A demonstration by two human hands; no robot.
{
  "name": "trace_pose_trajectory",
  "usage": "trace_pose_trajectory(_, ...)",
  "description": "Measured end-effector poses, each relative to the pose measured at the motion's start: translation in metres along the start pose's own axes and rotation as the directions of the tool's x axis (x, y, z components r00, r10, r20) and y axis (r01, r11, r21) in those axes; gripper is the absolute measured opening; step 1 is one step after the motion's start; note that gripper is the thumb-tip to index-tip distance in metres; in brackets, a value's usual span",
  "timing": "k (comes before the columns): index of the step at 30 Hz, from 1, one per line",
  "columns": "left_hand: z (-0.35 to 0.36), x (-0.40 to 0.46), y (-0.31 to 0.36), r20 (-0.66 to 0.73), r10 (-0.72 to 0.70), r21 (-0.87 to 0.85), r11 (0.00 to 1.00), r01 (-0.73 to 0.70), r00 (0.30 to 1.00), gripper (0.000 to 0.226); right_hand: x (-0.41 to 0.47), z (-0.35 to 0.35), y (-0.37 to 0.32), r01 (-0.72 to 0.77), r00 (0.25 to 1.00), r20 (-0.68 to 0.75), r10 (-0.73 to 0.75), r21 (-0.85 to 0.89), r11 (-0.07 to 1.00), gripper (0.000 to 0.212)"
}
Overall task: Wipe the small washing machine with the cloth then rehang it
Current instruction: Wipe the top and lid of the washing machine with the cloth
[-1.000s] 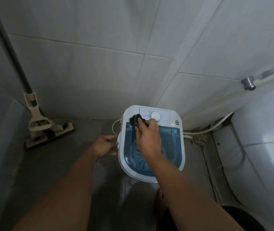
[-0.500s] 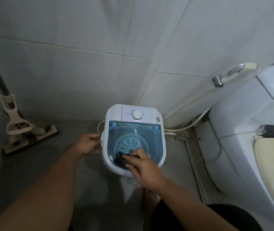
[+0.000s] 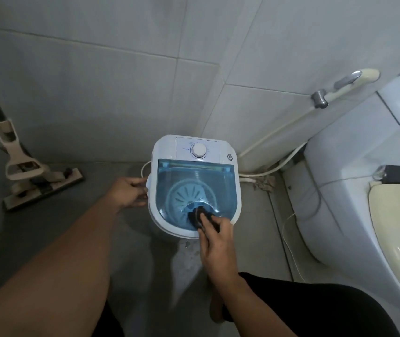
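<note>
A small white washing machine with a see-through blue lid and a white dial stands on the grey floor in the tiled corner. My right hand presses a dark cloth onto the near part of the blue lid, fingers curled over the cloth. My left hand grips the machine's left side, fingers curled round its edge.
A beige floor mop leans against the left wall. A white toilet with a cream seat stands to the right, a small black object on it. A spray hose hangs on the wall. Cords lie on the floor behind the machine.
My right hand has dragged the cloth from the control panel by the dial down the lid to its near edge, then slightly right. My left hand kept its hold on the machine's side.
</note>
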State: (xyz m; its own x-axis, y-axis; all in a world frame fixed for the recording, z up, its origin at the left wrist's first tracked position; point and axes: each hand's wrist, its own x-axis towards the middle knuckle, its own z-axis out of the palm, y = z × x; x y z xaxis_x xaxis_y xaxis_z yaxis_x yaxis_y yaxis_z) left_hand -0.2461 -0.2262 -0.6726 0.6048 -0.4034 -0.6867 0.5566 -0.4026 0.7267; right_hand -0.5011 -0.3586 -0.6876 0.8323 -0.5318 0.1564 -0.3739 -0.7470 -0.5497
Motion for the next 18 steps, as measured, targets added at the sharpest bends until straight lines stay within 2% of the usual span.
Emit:
trace_pose_trajectory(3,-0.002,0.002,-0.002,0.002,0.003,0.009,1.0,-0.003,1.0,0.037,0.002,0.019,-0.022,0.086,0.994,0.069,-0.08,-0.097,0.991,0.039)
trace_pose_trajectory(9,-0.005,0.006,-0.006,0.009,0.029,0.013,0.999,-0.029,1.0,0.036,0.026,0.043,-0.056,0.169,0.98,0.139,-0.142,-0.212,0.962,0.039)
trace_pose_trajectory(14,-0.008,0.007,-0.01,0.026,0.016,-0.069,0.998,-0.014,1.0,0.035,0.068,0.052,-0.07,0.141,0.981,0.171,-0.095,-0.283,0.949,0.044)
trace_pose_trajectory(18,-0.009,0.006,-0.013,0.039,0.004,-0.158,0.987,0.002,0.999,0.034,0.113,0.057,-0.079,0.172,0.978,0.176,-0.115,-0.354,0.919,0.047)
